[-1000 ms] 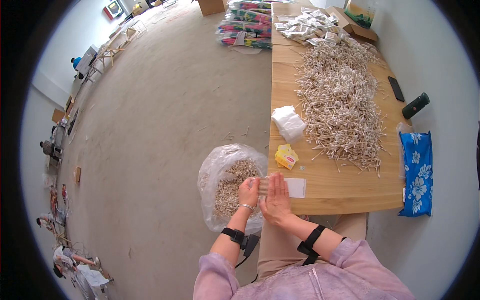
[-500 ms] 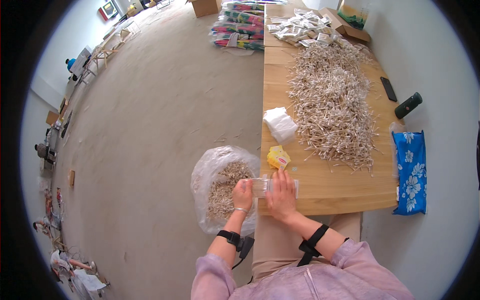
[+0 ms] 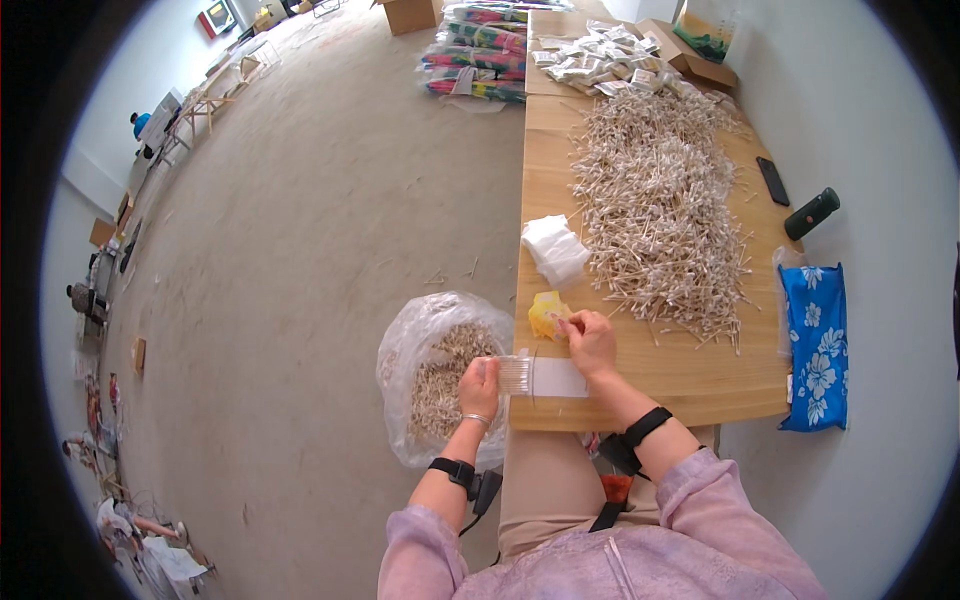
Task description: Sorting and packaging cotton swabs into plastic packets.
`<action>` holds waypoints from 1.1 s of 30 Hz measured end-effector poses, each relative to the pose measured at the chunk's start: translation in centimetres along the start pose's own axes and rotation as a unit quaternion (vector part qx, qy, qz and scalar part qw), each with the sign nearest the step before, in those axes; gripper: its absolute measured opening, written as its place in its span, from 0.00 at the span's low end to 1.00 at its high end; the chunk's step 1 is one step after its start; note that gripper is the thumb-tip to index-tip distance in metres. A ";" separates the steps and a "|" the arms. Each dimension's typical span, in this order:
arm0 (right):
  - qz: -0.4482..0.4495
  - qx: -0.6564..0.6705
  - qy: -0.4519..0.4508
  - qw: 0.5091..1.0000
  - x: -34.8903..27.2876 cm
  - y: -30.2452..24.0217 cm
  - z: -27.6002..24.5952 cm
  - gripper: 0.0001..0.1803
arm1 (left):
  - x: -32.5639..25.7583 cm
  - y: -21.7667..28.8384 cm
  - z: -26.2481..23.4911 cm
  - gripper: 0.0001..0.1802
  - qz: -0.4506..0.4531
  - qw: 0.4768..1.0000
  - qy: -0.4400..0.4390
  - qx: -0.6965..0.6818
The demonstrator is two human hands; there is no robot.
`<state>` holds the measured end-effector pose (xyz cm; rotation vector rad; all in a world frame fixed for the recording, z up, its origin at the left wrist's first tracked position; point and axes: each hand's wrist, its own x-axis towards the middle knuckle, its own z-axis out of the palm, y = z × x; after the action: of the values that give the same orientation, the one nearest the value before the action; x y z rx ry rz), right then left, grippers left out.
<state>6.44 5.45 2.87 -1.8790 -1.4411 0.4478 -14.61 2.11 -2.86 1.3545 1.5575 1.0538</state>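
Note:
At the table's left edge my left hand (image 3: pixel 479 389) is closed round one end of a clear plastic bag (image 3: pixel 560 378). A row of cotton swabs (image 3: pixel 515 375) shows inside it, and the bag's other part lies flat on the wood. Above it, my right hand (image 3: pixel 593 345) pinches at a small stack of yellow cards (image 3: pixel 544 312); whether one card or several are between the fingers is hard to see. A stack of white plastic bags (image 3: pixel 556 248) lies beyond the cards. To their right spreads a large heap of loose cotton swabs (image 3: pixel 660 210).
Below the table's left side stands a clear sack (image 3: pixel 400 400) holding more swabs. Filled packets (image 3: pixel 605 55) and an open carton (image 3: pixel 690 60) occupy the far end. Along the right wall are a phone (image 3: pixel 772 180), a dark green cylinder (image 3: pixel 811 213) and a blue flowered package (image 3: pixel 815 350).
My right hand has lifted off the clear bag and moved up to the yellow cards, its fingers now pinched there. My left hand stays on the bag with the swabs.

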 end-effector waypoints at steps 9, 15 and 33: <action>0.299 0.293 -0.163 0.894 -4.9 -3.3 -1.4 0.09 | 0.2 -1.1 0.2 0.18 -0.003 1.000 0.012 -0.026; 0.320 0.300 -0.188 0.879 -5.9 -4.3 -0.2 0.09 | 0.1 -1.1 0.2 0.19 -0.010 0.999 0.021 -0.037; 0.230 0.131 -0.170 0.949 -6.3 -4.9 3.0 0.11 | -0.1 0.4 -0.1 0.18 0.008 0.999 0.034 -0.023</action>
<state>-0.91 1.11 3.43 -1.9726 -1.0642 1.1775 -14.54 1.98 -2.50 1.3141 1.5648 1.1502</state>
